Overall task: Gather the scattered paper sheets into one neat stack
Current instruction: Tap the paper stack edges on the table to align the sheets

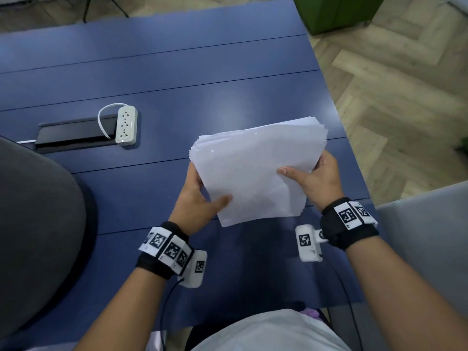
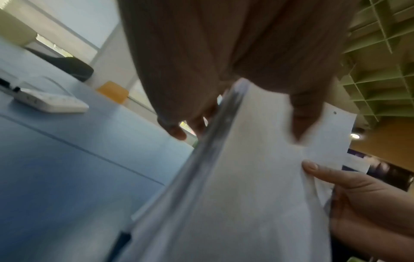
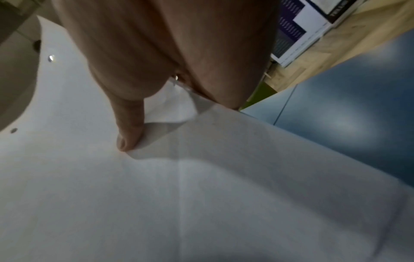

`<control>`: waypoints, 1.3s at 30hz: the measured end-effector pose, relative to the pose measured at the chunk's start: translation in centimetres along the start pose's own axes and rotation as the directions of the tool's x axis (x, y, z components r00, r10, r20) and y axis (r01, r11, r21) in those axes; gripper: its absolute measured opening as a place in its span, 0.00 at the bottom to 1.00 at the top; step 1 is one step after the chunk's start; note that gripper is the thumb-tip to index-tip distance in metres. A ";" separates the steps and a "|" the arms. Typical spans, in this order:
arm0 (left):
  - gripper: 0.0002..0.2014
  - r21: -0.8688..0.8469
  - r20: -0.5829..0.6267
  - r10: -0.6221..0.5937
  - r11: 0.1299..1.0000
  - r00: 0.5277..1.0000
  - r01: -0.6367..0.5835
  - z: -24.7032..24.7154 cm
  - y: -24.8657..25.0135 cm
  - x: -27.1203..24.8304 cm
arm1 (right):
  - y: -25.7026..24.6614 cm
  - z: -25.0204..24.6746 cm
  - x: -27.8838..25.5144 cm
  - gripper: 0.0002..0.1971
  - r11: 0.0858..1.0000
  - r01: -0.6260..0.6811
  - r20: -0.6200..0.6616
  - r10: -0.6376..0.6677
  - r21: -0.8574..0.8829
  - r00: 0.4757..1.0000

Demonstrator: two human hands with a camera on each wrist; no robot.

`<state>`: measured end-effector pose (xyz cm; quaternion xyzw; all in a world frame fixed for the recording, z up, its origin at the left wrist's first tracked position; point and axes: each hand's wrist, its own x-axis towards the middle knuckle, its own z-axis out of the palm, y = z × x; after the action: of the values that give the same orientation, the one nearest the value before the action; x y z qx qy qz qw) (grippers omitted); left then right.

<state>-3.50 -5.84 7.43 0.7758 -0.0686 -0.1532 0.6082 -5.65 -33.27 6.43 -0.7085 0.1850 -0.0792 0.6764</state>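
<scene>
Blue laminate table (image 1: 177, 72) lies under the thick bundle of white paper sheets (image 1: 255, 168), which you hold above it, far edges fanned unevenly. Your left hand (image 1: 200, 201) and right hand (image 1: 314, 178) each clamp one side, thumbs on top. Loosen slightly, tap one edge on the table. One upper sheet seems folded near your right thumb (image 3: 127, 134).
</scene>
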 end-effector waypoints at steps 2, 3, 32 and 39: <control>0.35 0.005 -0.202 0.024 1.000 0.979 -0.023 1.1 -0.3 0.3 | -0.3 0.6 -0.4 0.27 0.999 0.034 -0.027 -0.034 -0.003 0.999; 0.32 0.019 -0.281 0.037 0.999 0.959 -0.033 1.8 -0.1 0.5 | -0.5 0.9 -0.7 0.28 0.998 0.059 -0.053 -0.059 0.002 0.997; 0.31 -0.134 -0.561 0.021 0.984 0.828 -0.115 6.6 -0.5 -0.6 | 3.4 3.6 -4.3 0.38 0.999 0.041 -0.224 -0.036 0.020 0.974; 0.30 -0.131 -0.512 0.007 0.988 0.859 -0.086 6.0 -1.3 -0.1 | 3.5 3.3 -3.5 0.27 0.999 0.033 -0.196 -0.027 0.024 0.980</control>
<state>-5.65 -10.99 4.91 0.7392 0.0874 0.0673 0.6643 -8.21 -28.98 3.19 -0.6908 0.2387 -0.1611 0.6632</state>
